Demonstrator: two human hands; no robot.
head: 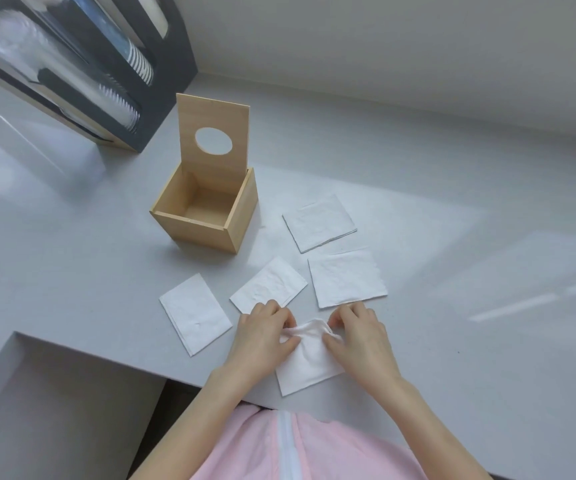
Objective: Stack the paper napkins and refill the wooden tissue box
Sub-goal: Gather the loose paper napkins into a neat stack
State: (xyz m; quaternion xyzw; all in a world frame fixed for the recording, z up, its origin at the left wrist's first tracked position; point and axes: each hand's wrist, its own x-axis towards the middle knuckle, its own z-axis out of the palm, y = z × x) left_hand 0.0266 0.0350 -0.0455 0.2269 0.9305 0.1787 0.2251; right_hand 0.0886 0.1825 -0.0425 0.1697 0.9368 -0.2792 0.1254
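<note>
A wooden tissue box [189,230] stands empty on the grey counter [72,271], its lid with a round hole [213,133] raised upright at the back. Several white paper napkins lie flat near it: one at the left [195,318], one in the middle [269,285], one to the right [347,278] and one farther back [319,223]. At the counter's front edge lies another napkin [309,362]. My left hand [262,337] and my right hand [359,337] pinch its far edge from both sides, bunching it up.
A dark holder [162,109] with stacks of cups and lids stands at the back left against the wall. The counter has a cut-out step at the front left [54,393]. A pink garment [297,448] shows below the counter's edge.
</note>
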